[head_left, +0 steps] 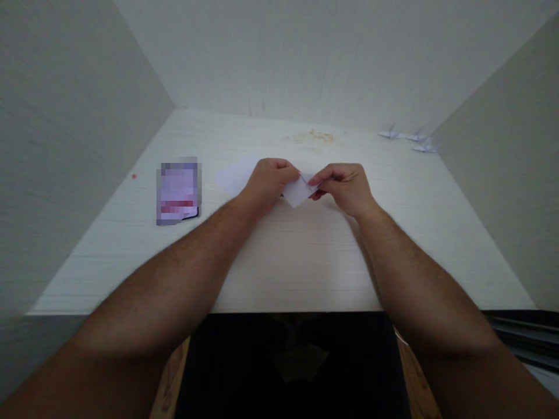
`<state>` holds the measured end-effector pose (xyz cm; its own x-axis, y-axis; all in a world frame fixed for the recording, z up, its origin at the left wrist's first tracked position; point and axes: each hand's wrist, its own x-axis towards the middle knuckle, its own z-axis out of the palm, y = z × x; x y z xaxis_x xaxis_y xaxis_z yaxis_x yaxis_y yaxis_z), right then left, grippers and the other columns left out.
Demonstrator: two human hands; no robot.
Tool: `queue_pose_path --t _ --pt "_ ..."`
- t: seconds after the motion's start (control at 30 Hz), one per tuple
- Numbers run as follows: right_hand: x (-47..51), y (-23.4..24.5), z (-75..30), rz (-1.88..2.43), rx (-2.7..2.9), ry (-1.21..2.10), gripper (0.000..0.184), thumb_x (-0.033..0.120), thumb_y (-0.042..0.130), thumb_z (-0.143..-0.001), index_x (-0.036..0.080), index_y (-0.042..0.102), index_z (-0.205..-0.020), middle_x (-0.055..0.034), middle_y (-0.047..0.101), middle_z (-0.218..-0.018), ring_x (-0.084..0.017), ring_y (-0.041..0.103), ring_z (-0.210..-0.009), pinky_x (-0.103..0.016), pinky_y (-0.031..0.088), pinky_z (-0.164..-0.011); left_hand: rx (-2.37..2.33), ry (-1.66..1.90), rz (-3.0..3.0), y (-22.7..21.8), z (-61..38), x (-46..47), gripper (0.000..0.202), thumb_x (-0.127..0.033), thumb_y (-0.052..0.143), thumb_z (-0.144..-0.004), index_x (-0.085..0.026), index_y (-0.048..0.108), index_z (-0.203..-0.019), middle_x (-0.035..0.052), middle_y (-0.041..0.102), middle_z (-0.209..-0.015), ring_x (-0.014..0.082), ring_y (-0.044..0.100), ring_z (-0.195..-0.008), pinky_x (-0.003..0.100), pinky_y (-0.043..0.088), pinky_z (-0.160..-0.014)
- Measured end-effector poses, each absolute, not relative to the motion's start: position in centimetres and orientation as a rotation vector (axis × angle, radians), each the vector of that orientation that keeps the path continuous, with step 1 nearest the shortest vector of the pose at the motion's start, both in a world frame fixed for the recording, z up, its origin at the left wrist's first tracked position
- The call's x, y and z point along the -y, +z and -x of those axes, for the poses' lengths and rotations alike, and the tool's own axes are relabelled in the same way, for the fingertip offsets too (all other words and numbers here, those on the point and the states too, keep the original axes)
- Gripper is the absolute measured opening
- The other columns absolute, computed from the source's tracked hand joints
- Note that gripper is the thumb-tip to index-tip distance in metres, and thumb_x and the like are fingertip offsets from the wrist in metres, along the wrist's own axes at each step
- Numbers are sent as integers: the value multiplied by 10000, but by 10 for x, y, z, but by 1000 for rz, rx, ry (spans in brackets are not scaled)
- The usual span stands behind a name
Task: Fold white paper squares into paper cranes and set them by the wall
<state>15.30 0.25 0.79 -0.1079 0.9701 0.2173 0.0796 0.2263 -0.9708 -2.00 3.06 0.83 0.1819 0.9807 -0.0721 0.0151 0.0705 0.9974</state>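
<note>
Pale walls (301, 52) close in on three sides of a whitish, faintly streaked worktop (297, 262). With the loose white sheet (233, 176) as landmark, the folded paper (296, 192) is just to its right and slightly nearer the person, between both hands. The left hand (269, 179) pinches its left side, thumb on top, and partly covers the sheet; the right hand (351, 185) grips the opposite side with thumb and fingertips at a raised flap. To fold this well, I would let the left hand act as the anchor, line up the edges before pressing, and run a thumbnail outward from the middle so the crease comes out sharp without dragging the layers askew. The folded paper looks plain white and small, with a pointed corner toward the person and a shadowed fold line near the right fingers; its layers are too small to count. Well right of the sheet and farther back rest several pointed paper figures (417, 138), crane-like; to its left lies a pixelated, phone-like object (179, 189).
</note>
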Motion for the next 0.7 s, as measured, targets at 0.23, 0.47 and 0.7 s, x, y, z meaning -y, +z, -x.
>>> queue_pose_path --t 0.23,0.47,0.7 --pt "-1 9 -151 1068 1425 1085 43 183 681 -655 163 718 -644 13 667 -543 -118 656 -493 -242 583 -524 -1123 1007 -1270 8 21 -31 86 -221 629 -623 -166 571 -593 -17 513 -527 96 456 -472 235 304 -460" --pt "1 11 -152 1095 1416 1095 106 170 632 -646 162 734 -673 9 670 -543 -133 670 -511 -256 590 -542 -1131 1005 -1303 5 21 -31 89 -240 626 -625 -171 576 -604 -12 508 -539 101 459 -488 244 329 -475" --pt "4 16 -150 1157 1423 1075 84 229 694 -639 162 736 -666 -5 669 -542 -141 665 -509 -259 577 -518 -1162 986 -1326 5 21 -32 93 -254 621 -633 -181 568 -606 -2 527 -552 113 475 -501 250 343 -474"
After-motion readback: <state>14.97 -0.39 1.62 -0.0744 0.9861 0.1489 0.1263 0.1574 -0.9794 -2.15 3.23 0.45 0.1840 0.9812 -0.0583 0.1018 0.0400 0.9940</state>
